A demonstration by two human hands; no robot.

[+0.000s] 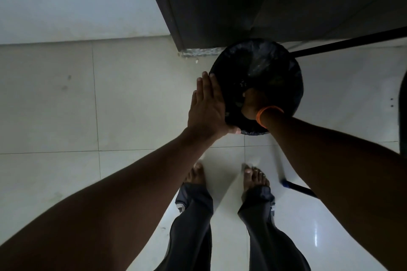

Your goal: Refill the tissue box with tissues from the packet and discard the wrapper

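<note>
A round waste bin [275,59] lined with a black bag stands on the tiled floor in front of my feet. My left hand [206,108] lies flat against the bin's left rim, fingers straight and together, thumb under the near edge. My right hand [252,103], an orange band on its wrist, reaches down inside the bin; its fingers are lost in the dark liner and I cannot see whether it holds anything. The wrapper, the tissue box and the packet are not visible.
A dark cabinet or door [242,2] rises just behind the bin. A black bar [352,43] runs right from the bin. A dark handle with a blue tip [295,186] lies on the floor [66,105] by my right foot. A pale wall is at upper left.
</note>
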